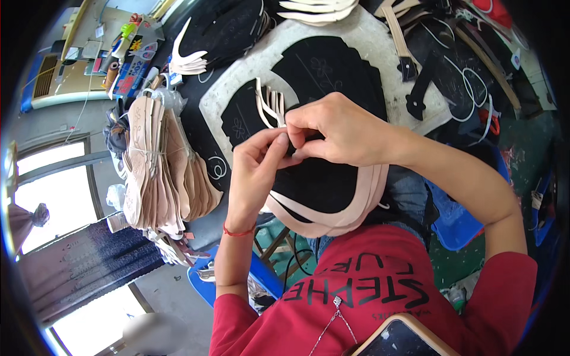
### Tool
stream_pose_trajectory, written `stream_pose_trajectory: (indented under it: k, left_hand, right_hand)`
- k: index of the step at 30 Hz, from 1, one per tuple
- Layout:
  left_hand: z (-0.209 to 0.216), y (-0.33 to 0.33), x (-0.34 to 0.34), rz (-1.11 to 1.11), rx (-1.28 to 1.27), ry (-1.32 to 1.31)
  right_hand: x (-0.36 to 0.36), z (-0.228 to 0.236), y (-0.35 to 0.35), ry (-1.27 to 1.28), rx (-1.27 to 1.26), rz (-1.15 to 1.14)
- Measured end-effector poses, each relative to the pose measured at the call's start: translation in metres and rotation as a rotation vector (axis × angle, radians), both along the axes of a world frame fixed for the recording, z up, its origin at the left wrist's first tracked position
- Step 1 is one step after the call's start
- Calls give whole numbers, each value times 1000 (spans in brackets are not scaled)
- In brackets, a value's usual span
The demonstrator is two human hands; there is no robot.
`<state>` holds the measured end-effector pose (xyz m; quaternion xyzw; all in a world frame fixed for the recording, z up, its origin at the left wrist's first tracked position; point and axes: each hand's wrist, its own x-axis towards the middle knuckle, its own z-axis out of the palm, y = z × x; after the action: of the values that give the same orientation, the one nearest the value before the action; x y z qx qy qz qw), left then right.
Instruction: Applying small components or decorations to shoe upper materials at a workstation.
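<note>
Both my hands are brought together above the work. On my left hand (258, 157), thumb and forefinger are drawn close together; on my right hand (344, 130), the fingers are curled in toward the thumb. My fingertips nearly meet, and I cannot tell what, if anything, is pinched between them. Cream strips (273, 105) fan out just beyond the fingertips.

Work: black panels (323, 65) lie overlapped beneath and beyond my hands, with faint flower outlines on them. Curved beige bands (344, 219) sit at the near edge, on the lap side.

Surface: pale, scuffed board (365, 35) under the panels, on a dark tabletop (200, 148). Left of the board: a tied bundle of beige pieces (154, 166), and a small white coil (218, 168) lying nearer the board. Right: loose white cord (469, 89) in loops.

Room: green floor (525, 157) to the right, with a blue bin (454, 213) below the table's edge. Far left: two bright windows (56, 163), a dark curtain (89, 261) between them.
</note>
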<state>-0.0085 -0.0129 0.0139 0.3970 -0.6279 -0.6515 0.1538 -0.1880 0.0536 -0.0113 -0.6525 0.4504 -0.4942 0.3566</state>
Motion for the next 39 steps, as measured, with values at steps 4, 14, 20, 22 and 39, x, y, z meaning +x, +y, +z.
stream_pose_trajectory:
  k: [4,14,20,22,39]
  left_hand:
    - [-7,-1,11,157,175,198]
    - [-24,9,3,301,-130,145]
    - [-29,-1,15,310,-20,232]
    - [-23,2,10,271,80,259]
    - [-24,9,3,228,24,206]
  right_hand:
    - [-5,-3,-5,13,-17,-100]
    - [4,-6,-6,379,-213,-276]
    - [9,9,19,311,-198,-604]
    - [15,-10,27,224,40,-514]
    - [19,-21,6,-374,253,-308]
